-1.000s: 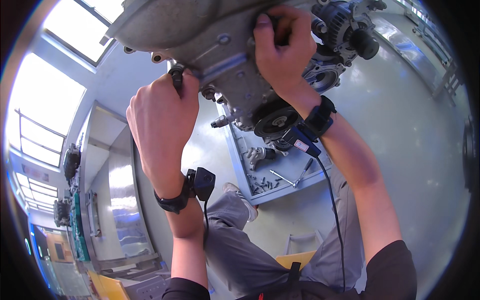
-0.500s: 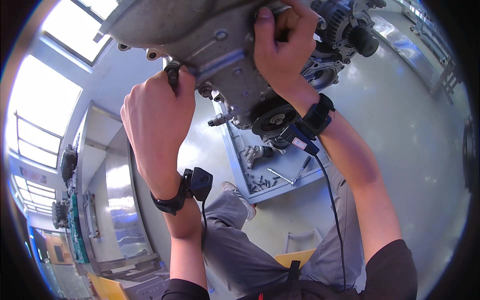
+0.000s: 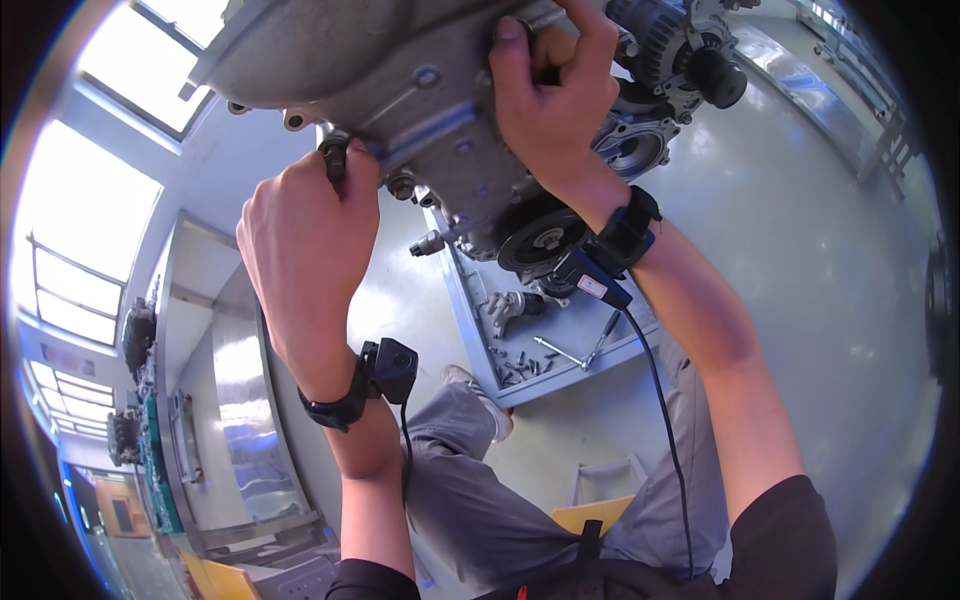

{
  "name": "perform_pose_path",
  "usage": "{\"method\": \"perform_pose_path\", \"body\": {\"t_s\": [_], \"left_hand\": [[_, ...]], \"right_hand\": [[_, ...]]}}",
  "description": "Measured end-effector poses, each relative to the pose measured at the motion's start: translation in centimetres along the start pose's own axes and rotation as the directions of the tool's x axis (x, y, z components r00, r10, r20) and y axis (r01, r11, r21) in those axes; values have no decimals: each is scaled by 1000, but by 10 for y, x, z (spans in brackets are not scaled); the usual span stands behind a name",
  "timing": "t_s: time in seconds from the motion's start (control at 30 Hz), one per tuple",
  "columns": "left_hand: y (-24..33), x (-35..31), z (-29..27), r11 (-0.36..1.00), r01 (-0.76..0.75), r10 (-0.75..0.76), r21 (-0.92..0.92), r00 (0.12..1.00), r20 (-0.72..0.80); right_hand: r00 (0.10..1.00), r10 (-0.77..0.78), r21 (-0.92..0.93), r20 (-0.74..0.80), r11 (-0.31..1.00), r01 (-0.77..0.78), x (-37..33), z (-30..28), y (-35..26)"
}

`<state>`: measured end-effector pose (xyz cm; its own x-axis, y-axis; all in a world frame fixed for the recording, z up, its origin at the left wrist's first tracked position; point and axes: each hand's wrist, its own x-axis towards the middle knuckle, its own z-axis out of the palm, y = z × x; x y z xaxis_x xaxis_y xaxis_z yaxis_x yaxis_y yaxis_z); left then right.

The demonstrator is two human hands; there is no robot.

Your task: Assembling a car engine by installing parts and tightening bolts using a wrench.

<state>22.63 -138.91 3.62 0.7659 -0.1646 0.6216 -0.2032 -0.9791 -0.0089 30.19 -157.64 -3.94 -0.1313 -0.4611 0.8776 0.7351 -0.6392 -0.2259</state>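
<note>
1. Gripping with my left hand (image 3: 305, 250), left of centre in the upper half of the frame: fingers curled into a fist, thumb and forefinger pinching a dark cylindrical piece (image 3: 335, 160) at the lower left edge of the engine (image 3: 400, 125). Tool or engine fitting? Cannot tell.
2. Right hand (image 3: 555, 110), upper centre: fingers bent, thumb against a dark rounded part (image 3: 526, 31) at the casing. Fingertips hidden, so I cannot tell whether they pinch it or only press.
3. Engine spans the top of the frame, bare metal facing me. Black pulley (image 3: 545, 240) below my right hand; alternator (image 3: 655, 50) at upper right.
4. Grey tray (image 3: 560, 380) around mid-frame, lower than the engine. On it: a silver-and-black part (image 3: 512, 308), loose bolts (image 3: 515, 368) near the front corner, a long-handled wrench (image 3: 563, 352) to their right. All well apart from my hands.
5. Step in hand, by my reading: two-handed work on the engine, left on the edge piece, right either bracing or working its own spot.
6. Next move, I judge, calls for a firm left pinch kept in line with the piece, and a steady right hand against the casing.
</note>
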Motion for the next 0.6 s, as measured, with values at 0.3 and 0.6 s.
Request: {"method": "perform_pose_path", "body": {"t_s": [0.3, 0.6], "left_hand": [[-1, -1, -2, 998, 3, -2, -70, 1000, 25], [-3, -1, -2, 998, 4, 0, -58, 998, 70]], "right_hand": [[999, 41, 6, -12, 999, -41, -5, 0, -2], [987, 159, 60, 3, 985, -159, -8, 0, -4]]}}
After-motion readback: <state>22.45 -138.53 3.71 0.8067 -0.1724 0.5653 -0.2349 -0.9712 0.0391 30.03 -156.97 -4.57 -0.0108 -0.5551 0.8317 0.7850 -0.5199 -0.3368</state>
